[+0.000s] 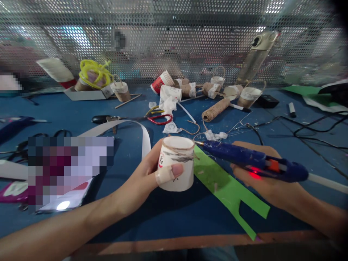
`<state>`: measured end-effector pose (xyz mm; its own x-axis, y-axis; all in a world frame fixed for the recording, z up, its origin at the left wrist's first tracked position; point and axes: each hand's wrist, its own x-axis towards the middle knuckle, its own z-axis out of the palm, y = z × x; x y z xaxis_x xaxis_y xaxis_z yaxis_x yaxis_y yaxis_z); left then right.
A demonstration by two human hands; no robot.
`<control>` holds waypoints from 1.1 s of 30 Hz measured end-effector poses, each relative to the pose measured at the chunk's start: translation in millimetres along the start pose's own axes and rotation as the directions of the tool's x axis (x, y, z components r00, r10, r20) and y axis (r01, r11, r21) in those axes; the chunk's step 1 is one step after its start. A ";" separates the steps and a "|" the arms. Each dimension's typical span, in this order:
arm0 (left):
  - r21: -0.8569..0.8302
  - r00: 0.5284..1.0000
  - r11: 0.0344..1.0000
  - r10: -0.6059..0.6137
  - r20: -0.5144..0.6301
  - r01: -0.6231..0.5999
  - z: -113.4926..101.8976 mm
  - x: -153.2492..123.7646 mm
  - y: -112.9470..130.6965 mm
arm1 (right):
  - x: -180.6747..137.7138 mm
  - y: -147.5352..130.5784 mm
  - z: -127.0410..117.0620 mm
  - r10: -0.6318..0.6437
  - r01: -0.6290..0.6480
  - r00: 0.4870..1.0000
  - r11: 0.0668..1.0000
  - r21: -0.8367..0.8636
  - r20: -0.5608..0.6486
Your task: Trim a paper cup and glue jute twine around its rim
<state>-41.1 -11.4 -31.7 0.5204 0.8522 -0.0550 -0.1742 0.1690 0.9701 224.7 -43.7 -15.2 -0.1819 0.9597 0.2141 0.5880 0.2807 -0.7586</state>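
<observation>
My left hand (152, 174) is wrapped round a white paper cup (178, 165) held upside down, thumb taped with a plaster across its side. Brown twine circles the cup's upper rim. My right hand (261, 174) grips a blue hot glue gun (252, 159) with a red light glowing on it. The gun's nozzle touches the twine at the cup's right upper edge. A green paper cut-out (228, 188) lies on the blue table under both.
Several twine-wrapped cups (214, 88) and a twine spool (216, 110) lie at the back. Red-handled scissors (160, 119), a white paper strip (145, 139), a yellow cord bundle (94, 74), black cables (312, 132) and a perforated metal screen (174, 36) surround the area. The table edge (190, 243) runs near me.
</observation>
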 end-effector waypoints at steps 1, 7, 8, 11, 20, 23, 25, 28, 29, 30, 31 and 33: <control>-0.004 1.000 1.000 -0.002 0.012 0.002 -0.7 -0.4 -0.3 | -0.1 1.2 -0.5 0.021 -0.020 1.000 0.999 0.035 -0.024; 0.011 0.999 1.000 -0.020 0.026 0.020 -0.5 -0.7 -0.9 | -4.3 12.0 0.1 0.077 -0.066 0.995 0.984 0.168 -0.058; 0.010 0.999 1.000 -0.023 0.032 0.023 0.3 -0.6 -1.3 | -4.4 12.5 2.0 0.073 -0.063 0.996 0.975 0.211 -0.043; 0.028 0.998 0.999 -0.035 0.050 0.034 3.2 0.0 -2.4 | -2.7 9.0 11.2 0.006 0.011 0.999 0.951 0.310 -0.053; 0.093 0.997 0.994 -0.059 0.054 0.054 11.6 4.2 -2.4 | 1.0 0.4 26.8 -0.069 0.102 0.993 0.909 0.404 -0.095; 0.115 0.997 0.992 -0.055 0.052 0.049 12.9 4.7 -1.1 | 1.5 -0.9 27.5 -0.040 0.077 0.996 0.868 0.490 -0.086; 0.127 0.997 0.991 -0.051 0.050 0.045 13.5 4.6 0.1 | 1.7 -2.8 28.5 -0.021 0.052 0.998 0.854 0.517 -0.065; 0.128 0.997 0.991 -0.053 0.051 0.046 14.5 4.5 1.6 | 1.1 -4.4 30.4 -0.017 0.044 0.998 0.827 0.560 -0.054; 0.128 0.997 0.991 -0.052 0.051 0.045 14.8 4.7 1.7 | 0.6 -4.3 30.8 -0.012 0.044 0.998 0.819 0.572 -0.059; 0.131 0.997 0.991 -0.048 0.053 0.040 14.9 5.0 1.6 | 0.0 -3.8 31.0 -0.013 0.046 0.998 0.817 0.575 -0.060; 0.138 0.998 0.990 -0.042 0.053 0.035 14.9 5.2 1.4 | -0.6 -3.1 30.9 -0.012 0.045 0.998 0.822 0.567 -0.061; 0.154 0.998 0.988 -0.029 0.046 0.022 14.5 5.6 0.6 | -1.6 -1.5 30.1 -0.034 0.059 0.998 0.853 0.518 -0.058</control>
<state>-26.1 -13.8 -28.0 0.5634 0.8230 -0.0724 -0.0317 0.1091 0.9935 200.3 -46.0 -32.9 -0.1552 0.9488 0.2751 0.0825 0.2899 -0.9535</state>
